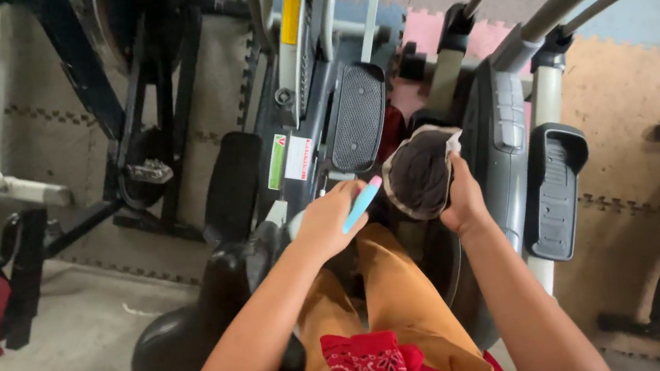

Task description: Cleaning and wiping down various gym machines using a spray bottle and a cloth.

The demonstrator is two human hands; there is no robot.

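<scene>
While both arms reach forward and down over the person's tan-trousered knees [393, 287], each hand is occupied with its own item. The left hand [326, 221] is curled shut around a slim light-blue tool with a pink tip [362, 203], perhaps a small brush or pen, though its working end is too small to make out; its long axis runs on a slant, pink end up and toward the right, pointing at what the other hand holds. The right hand [462, 199] grips the right-hand edge of a dark brown, rounded cloth-like thing [421, 173], with a scrap of white material showing at its upper rim. That brown bundle sits just to the right of the tool's pink tip, close but apparently not touching, so the left hand is the one that closes the gap while the right only steadies. Its longer side runs roughly up and down in the view, tilted a little. Around the hands stands exercise equipment: a black oval pedal [357, 117] just above the bundle, a second grey pedal [553, 187] to the right, and a grey machine housing [502, 148] between them. Foam floor mats [631, 106] in beige, pink and blue lie beneath, and a red patterned cloth [365, 370] rests in the lap.
</scene>
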